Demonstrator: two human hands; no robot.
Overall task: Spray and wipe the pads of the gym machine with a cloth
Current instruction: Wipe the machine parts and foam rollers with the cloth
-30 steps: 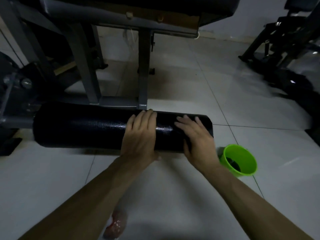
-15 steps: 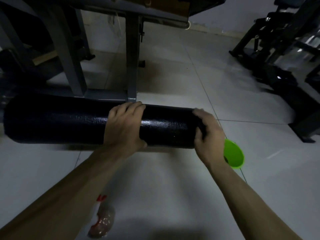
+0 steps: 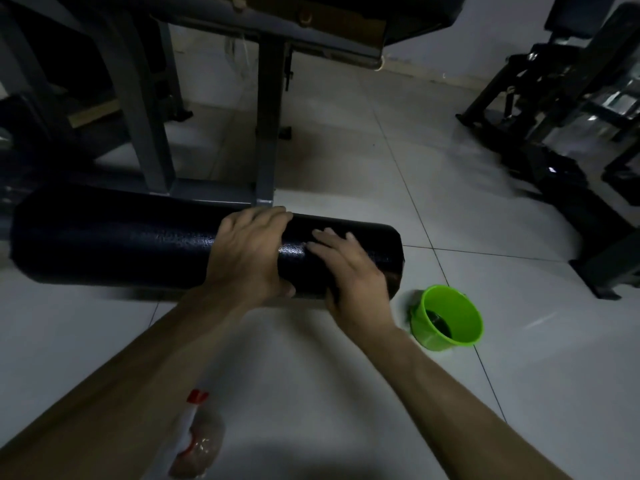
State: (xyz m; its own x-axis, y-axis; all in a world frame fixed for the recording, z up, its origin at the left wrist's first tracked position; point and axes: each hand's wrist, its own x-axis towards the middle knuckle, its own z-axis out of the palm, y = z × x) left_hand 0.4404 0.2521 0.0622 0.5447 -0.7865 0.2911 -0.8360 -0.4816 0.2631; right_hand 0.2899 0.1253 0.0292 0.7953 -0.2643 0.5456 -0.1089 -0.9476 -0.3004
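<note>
A long black roller pad [image 3: 114, 247] of the gym machine lies level just above the tiled floor. My left hand [image 3: 249, 251] grips it near the middle, fingers curled over the top and thumb on the near side. My right hand [image 3: 349, 271] lies flat on the pad's right part, fingers straight and spread. A dark patch shows under its palm edge; I cannot tell if that is a cloth. A clear spray bottle [image 3: 197, 452] with a red-and-white top lies on the floor below my left forearm.
A green plastic bucket [image 3: 465, 336] stands on the floor right of the pad's end. The machine's grey steel legs [image 3: 266, 133] rise behind the pad. Another dark gym machine [image 3: 561, 140] occupies the far right. White floor tiles [image 3: 450, 168] lie between them.
My right hand has come off the pad's right end and now lies flat on its top, nearer my left hand. The left hand keeps its grip.
</note>
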